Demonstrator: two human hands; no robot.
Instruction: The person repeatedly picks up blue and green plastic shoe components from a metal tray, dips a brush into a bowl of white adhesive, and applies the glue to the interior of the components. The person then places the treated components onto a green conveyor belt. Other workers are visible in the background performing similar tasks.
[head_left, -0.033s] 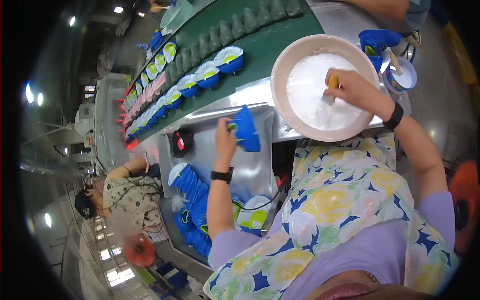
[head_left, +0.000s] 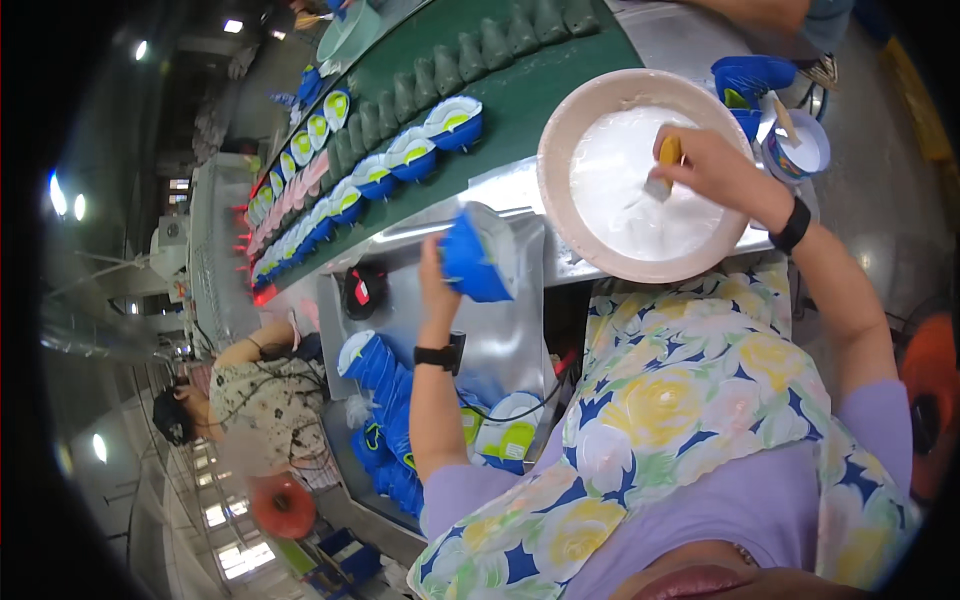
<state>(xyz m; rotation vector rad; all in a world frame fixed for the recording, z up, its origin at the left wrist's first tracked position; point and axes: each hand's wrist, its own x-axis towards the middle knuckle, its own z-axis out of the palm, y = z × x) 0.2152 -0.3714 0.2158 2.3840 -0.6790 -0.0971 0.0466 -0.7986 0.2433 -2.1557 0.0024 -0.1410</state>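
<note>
My left hand (head_left: pixel 437 288), slightly blurred, is closed on a blue shoe upper (head_left: pixel 474 262) above a metal tray. The upper's pale opening faces right, toward the basin. In my right hand (head_left: pixel 712 178) is a brush (head_left: pixel 668 160) with a yellow handle, its head pointing down. The brush is over a wide, pale pink basin (head_left: pixel 556 190) of white liquid (head_left: pixel 610 165); I cannot tell whether its tip touches the liquid.
The metal tray (head_left: pixel 505 345) holds piled blue uppers (head_left: pixel 385 400) and a black-and-red object (head_left: pixel 363 289). Beyond, a green conveyor (head_left: pixel 520 100) carries rows of white-lined blue uppers (head_left: pixel 408 155) and dark foot-shaped pieces (head_left: pixel 470 58). A small tub (head_left: pixel 800 150) stands right of the basin. Another person (head_left: pixel 265 400) is at left.
My left hand has turned the blue upper so its pale opening shows toward the basin, and has shifted slightly left. The brush in my right hand has shifted slightly.
</note>
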